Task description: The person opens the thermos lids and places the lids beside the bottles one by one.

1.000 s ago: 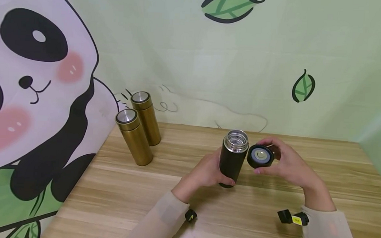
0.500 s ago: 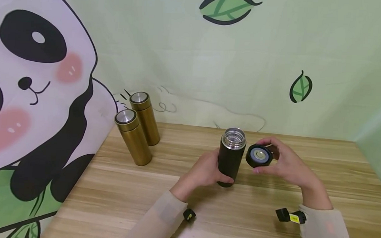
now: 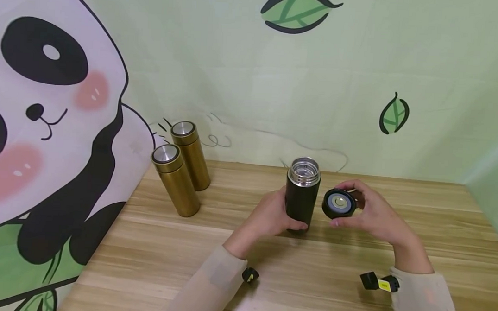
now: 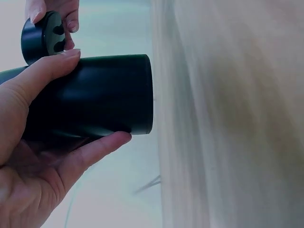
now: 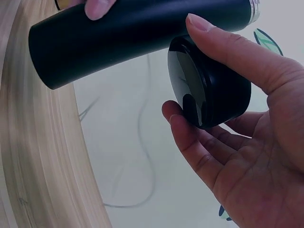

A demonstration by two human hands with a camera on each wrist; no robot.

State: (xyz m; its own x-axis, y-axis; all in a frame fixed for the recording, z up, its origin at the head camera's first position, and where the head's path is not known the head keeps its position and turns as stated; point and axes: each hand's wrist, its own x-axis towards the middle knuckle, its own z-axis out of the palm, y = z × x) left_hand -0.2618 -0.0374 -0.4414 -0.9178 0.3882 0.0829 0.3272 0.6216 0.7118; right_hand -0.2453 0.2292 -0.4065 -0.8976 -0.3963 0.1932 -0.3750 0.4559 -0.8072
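Observation:
My left hand [image 3: 269, 214] grips a black thermos bottle [image 3: 302, 199] round its lower body, thumb across the front. The bottle has no lid on, and its bare steel threaded mouth faces up, tilted a little toward me. Just to its right, my right hand [image 3: 373, 212] holds the black lid [image 3: 339, 203] between thumb and fingers, with its pale inner side turned toward the head camera. In the left wrist view the bottle's base [image 4: 148, 95] points at the table. The right wrist view shows the lid [image 5: 209, 85] close beside the bottle [image 5: 118, 42].
Two gold thermos bottles with steel-topped lids, a front one [image 3: 176, 182] and a rear one [image 3: 192, 155], stand at the back left of the wooden table [image 3: 310, 288]. Behind it hangs a pale green backdrop [image 3: 236, 71] with a panda and leaves.
My left hand has raised the black bottle slightly, farther from me, and its mouth sits higher in view. The right hand with the lid has stayed nearly still.

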